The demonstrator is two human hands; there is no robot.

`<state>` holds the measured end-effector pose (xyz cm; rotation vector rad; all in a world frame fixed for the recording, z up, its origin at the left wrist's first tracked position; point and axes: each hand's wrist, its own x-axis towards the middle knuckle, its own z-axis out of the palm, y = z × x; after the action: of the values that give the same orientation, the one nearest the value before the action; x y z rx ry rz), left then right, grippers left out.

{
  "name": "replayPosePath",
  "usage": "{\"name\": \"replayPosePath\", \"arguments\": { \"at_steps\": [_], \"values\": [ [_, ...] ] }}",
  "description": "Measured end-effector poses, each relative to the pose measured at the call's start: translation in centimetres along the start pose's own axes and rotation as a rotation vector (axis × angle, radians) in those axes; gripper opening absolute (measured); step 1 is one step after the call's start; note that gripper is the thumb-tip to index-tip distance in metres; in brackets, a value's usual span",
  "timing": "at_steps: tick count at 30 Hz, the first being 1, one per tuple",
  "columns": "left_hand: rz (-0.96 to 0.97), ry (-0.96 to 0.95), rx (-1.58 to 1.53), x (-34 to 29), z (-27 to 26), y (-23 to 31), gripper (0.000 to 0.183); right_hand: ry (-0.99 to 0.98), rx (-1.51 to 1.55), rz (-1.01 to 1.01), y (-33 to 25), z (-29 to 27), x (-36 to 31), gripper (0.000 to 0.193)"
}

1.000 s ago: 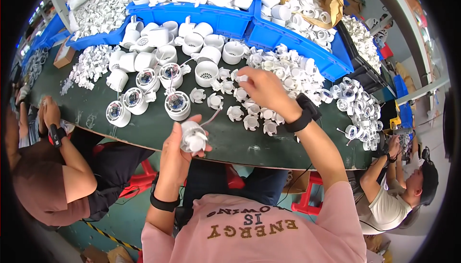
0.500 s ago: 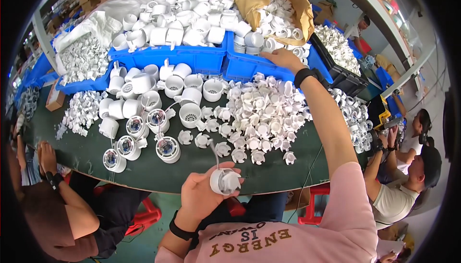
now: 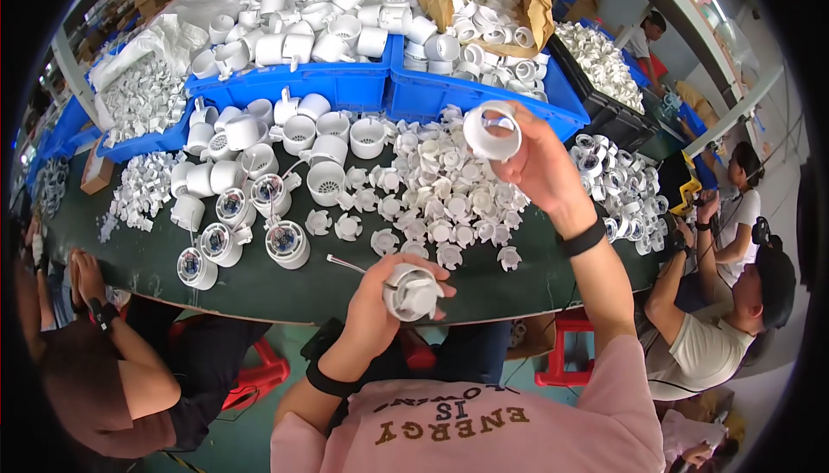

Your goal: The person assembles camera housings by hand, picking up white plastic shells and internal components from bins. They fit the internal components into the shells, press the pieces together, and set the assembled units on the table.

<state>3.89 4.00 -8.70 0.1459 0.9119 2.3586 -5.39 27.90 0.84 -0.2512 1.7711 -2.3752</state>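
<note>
My left hand (image 3: 373, 293) is closed around a white round plastic fan part (image 3: 413, 292), held just above the table's near edge. A thin cable (image 3: 345, 262) with a small plug sticks out from that part toward the left. Raised over the heap of small white clawed caps (image 3: 458, 188), my right hand (image 3: 548, 166) grips a white plastic ring (image 3: 481, 138) by its right side. The ring's open middle shows through. The two held parts are apart.
Blue bins (image 3: 302, 91) of white handled housings and rings (image 3: 442, 46) line the back. Several housings (image 3: 299, 134) and units with circuit boards (image 3: 286, 242) stand left on the green table (image 3: 345, 304). Finished-looking parts (image 3: 617, 181) lie right. Co-workers sit at both sides.
My right hand has come out of the blue bin, back toward me, with a white ring in it. My left hand has turned the fan part slightly, and its cable now points left.
</note>
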Motion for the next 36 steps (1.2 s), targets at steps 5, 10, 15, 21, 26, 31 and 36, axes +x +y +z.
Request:
{"name": "replayPosePath", "arguments": {
  "at_steps": [5, 10, 15, 21, 26, 31, 36],
  "values": [
    [0.332, 0.183, 0.588, 0.9, 2.2, 0.0, 0.046, -0.018, -0.315, 0.074, 3.1, 4.0, -7.0, 0.052],
    [0.572, 0.158, 0.841, 1.7, 2.9, -0.9, 0.026, 0.039, -0.424, 0.057, 6.3, 5.9, -9.7, 0.037],
    [0.706, 0.193, 0.913, 1.2, 3.0, -1.3, 0.022, 0.175, -0.400, 0.037, 6.6, 6.6, -10.5, 0.026],
    [0.823, 0.170, 1.082, 1.3, 3.1, -1.3, 0.028, 0.176, -0.536, -0.109, 7.2, 7.2, -10.4, 0.024],
    [0.796, 0.202, 1.046, 1.1, 3.3, -1.3, 0.031, 0.205, -0.575, -0.114, 6.8, 7.6, -10.4, 0.025],
    [0.861, 0.229, 1.112, 1.1, 3.3, -1.7, 0.033, 0.180, -0.609, -0.169, 7.4, 7.9, -10.4, 0.027],
    [0.845, 0.199, 1.166, 0.7, 3.3, -1.7, 0.036, 0.176, -0.661, -0.282, 7.8, 7.8, -10.7, 0.028]
  ]
}}
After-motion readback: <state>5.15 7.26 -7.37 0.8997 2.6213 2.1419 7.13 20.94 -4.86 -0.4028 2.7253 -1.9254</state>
